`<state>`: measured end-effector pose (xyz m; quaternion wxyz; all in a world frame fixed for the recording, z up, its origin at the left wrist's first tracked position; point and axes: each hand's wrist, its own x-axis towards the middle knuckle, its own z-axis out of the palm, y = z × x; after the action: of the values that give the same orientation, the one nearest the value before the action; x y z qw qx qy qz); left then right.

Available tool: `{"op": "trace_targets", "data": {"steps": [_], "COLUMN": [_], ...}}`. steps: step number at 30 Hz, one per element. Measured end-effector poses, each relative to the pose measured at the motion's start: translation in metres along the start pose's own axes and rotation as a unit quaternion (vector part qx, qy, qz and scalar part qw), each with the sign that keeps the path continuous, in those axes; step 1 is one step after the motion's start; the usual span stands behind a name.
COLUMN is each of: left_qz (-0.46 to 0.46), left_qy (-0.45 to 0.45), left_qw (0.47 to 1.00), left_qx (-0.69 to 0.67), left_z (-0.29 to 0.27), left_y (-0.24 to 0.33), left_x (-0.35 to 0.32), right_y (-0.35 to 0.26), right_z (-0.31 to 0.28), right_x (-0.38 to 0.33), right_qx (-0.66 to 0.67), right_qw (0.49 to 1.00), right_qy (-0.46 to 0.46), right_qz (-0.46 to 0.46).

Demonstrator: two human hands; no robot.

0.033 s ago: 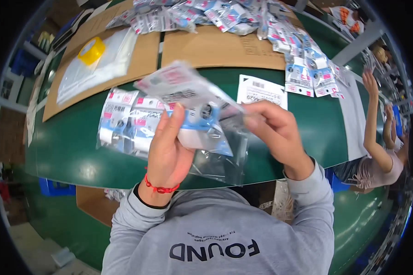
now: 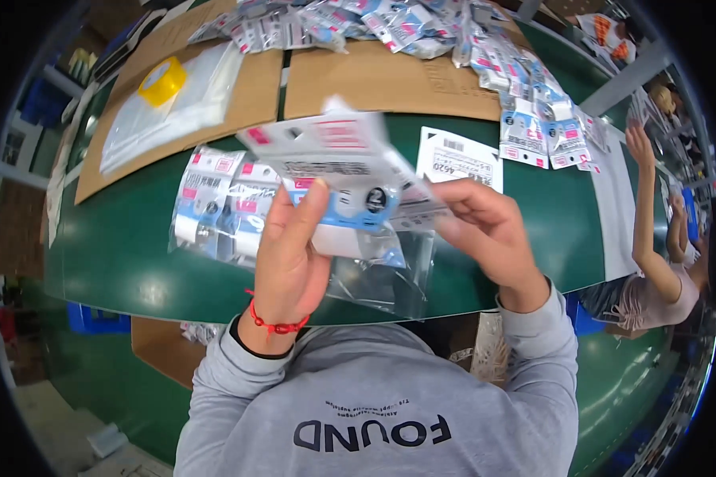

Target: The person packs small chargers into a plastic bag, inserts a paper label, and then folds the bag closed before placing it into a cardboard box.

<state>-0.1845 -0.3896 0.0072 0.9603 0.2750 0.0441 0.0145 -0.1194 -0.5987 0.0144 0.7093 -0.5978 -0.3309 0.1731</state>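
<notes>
My left hand [image 2: 290, 250] is closed on a small clear packet [image 2: 346, 211] with a white, pink and blue printed card and a white item inside. A second printed packet [image 2: 414, 199] stands tilted against it, its edge pinched between the thumb and fingers of my right hand [image 2: 489, 230]. Both hands are above the table; motion blurs the packets' upper edges. Beside my left hand, similar packets [image 2: 207, 199] lie in a row, partly covered by clear film. Below the held packets, an unfilled clear plastic bag [image 2: 386, 290] lies flat near the table edge.
A white label sheet [image 2: 461, 159] lies beyond my right hand on the green table [image 2: 119, 262]. Cardboard [image 2: 390, 83] at the back bears heaped packets [image 2: 406, 28]. Left of it are clear bags [image 2: 191, 103] and yellow tape [image 2: 162, 81]. Another person [image 2: 652, 278] is at right.
The held packets have turned, so their printed faces show more fully. The right packet's edge has swung outward, and my right hand has shifted slightly right.
</notes>
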Motion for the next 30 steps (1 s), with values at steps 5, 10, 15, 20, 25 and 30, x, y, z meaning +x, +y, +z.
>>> {"op": "trace_targets", "data": {"steps": [5, 10, 15, 20, 25, 30], "left_qz": [0.089, 0.113, 0.07, 0.091, 0.09, 0.251], "left_qy": [-0.018, -0.023, -0.028, -0.031, -0.017, -0.046], "left_qw": [0.959, 0.95, 0.942, 0.932, 0.927, 0.857], "left_qx": [0.27, 0.29, 0.327, 0.349, 0.363, 0.448], "left_z": [-0.003, -0.006, -0.014, -0.015, -0.007, -0.003], "left_y": [0.004, -0.018, -0.017, -0.015, -0.024, -0.044], "left_x": [-0.011, -0.016, -0.021, -0.022, -0.024, -0.027], "right_y": [-0.001, 0.014, 0.021, 0.02, 0.022, 0.028], "right_z": [0.015, 0.053, 0.06, 0.059, 0.067, 0.04], "right_x": [0.003, 0.003, 0.002, -0.001, -0.012, -0.037], "right_qx": [0.129, 0.053, 0.099, 0.069, 0.095, 0.012], "right_qw": [0.991, 0.995, 0.985, 0.99, 0.981, 0.938], "right_qy": [0.022, 0.082, 0.14, 0.125, 0.163, 0.346], "right_qz": [-0.004, -0.024, -0.013, 0.017, -0.049, -0.011]}}
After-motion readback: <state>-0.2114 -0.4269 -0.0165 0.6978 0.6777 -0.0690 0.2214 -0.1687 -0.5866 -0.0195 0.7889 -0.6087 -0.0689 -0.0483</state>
